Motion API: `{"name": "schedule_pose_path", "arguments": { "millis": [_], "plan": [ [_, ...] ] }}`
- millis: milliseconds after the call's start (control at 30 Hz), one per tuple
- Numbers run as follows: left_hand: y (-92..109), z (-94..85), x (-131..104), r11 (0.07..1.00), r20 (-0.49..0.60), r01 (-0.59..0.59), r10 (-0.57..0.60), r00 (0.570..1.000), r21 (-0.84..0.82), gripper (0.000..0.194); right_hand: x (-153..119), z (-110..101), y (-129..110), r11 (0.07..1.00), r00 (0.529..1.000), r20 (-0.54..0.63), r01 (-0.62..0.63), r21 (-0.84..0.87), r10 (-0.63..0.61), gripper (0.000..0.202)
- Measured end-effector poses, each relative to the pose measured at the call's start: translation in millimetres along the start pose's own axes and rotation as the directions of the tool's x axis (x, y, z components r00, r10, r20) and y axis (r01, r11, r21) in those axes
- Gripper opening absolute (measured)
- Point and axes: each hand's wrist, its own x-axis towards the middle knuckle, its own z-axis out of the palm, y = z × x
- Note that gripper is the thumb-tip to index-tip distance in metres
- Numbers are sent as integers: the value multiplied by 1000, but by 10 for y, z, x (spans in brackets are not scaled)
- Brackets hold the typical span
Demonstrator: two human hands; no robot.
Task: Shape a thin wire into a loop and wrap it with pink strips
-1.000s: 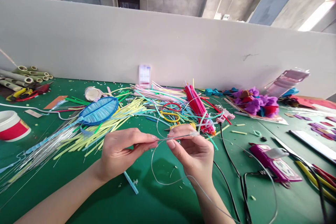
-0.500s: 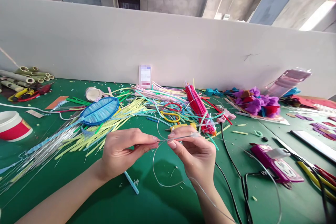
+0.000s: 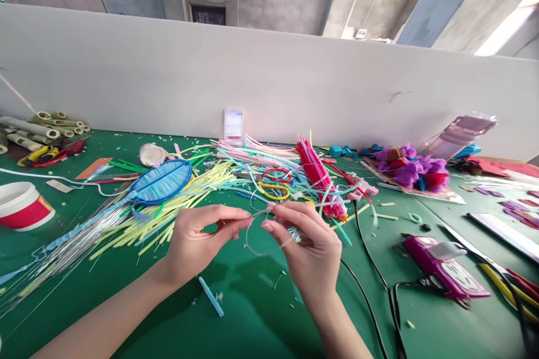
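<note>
Here both hands pinch a wire loop (image 3: 263, 241) above bare green table (image 3: 252, 320).

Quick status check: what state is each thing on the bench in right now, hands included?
left hand: pinching the wire, held above the table
right hand: pinching the wire
wire: bent into a loop between the hands
blue oval frame: lying flat, wrapped in blue
red stick bundle: lying on the strips
white tub: upright, open
glue gun: lying down, cord attached
</note>
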Motion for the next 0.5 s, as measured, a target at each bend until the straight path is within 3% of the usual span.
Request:
{"name": "schedule_pose_path", "arguments": {
  "millis": [67,200,333,500],
  "plan": [
    [-14,13,8,995,-2,89,-89,996,-35,8,-1,10,3,999,999,-5,-32,-19,32,28],
    [-12,20,24,972,59,199,-193,979,-126,3,10,26,-26,968,978,29,-210,136,208,6],
    [0,15,29,960,107,202,-184,977,-196,4,17,29,-58,905,944,72,-330,268,323,4],
    [-21,12,10,949,140,228,-200,970,-218,5,12,22,-62,891,942,79,-334,308,326,7]
  ]
}}
